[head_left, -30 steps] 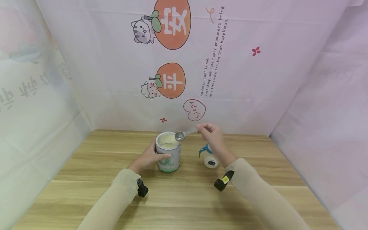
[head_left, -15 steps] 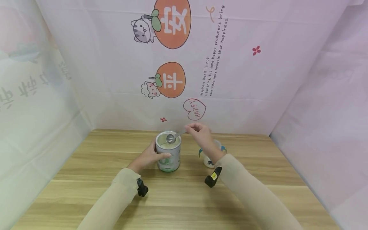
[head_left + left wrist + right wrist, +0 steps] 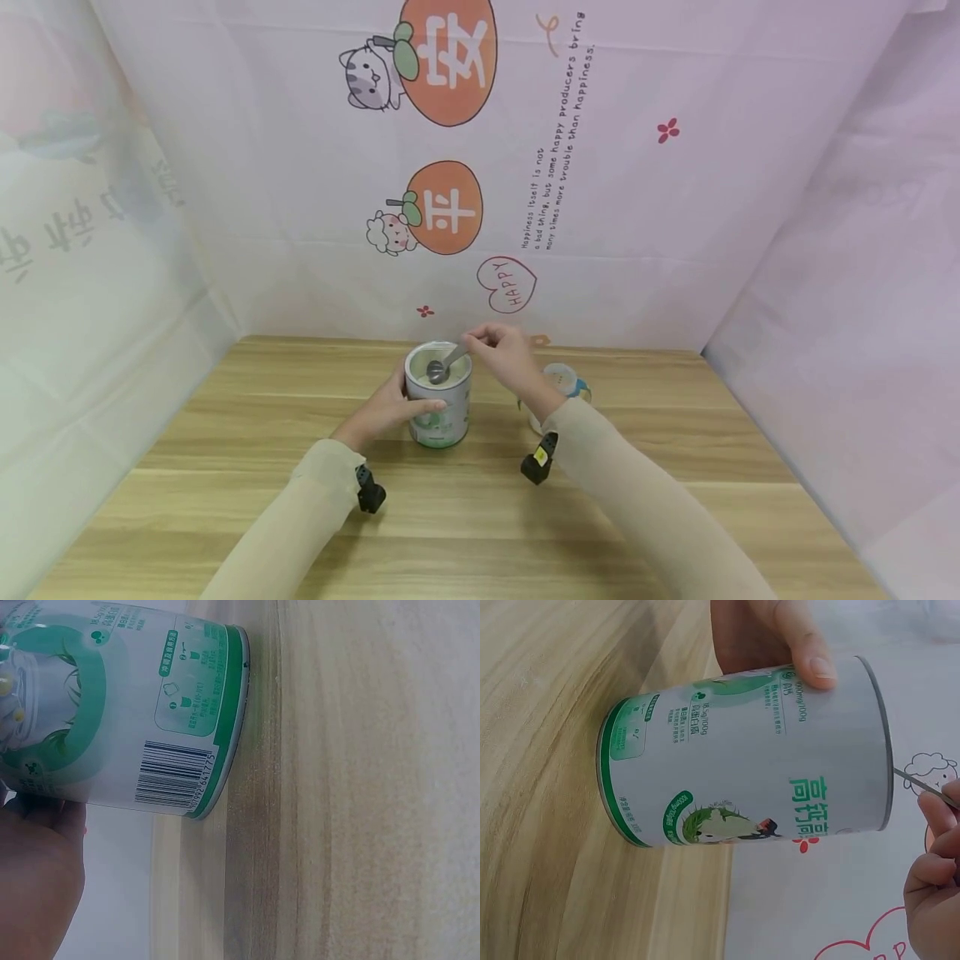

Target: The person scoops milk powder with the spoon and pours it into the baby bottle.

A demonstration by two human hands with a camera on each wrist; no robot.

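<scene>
A white and green milk powder can stands upright on the wooden table, its top off and pale powder inside. My left hand grips the can from the left, thumb across its front; the left wrist view has the can's barcode side close up. With thumb and fingertips my right hand pinches the handle of a metal measuring spoon. The spoon's bowl is inside the can's mouth, near the powder. From the right wrist view, only the spoon's handle shows past the can's rim; the bowl is hidden.
A baby cup with blue handles and a clear top stands right of the can, partly hidden by my right wrist. A printed cloth backdrop rises behind the table's back edge, with cloth walls at both sides.
My right hand has moved left and brought the spoon from the can's right rim down into its mouth. The cup shows more from behind my wrist. My left hand keeps still on the can.
</scene>
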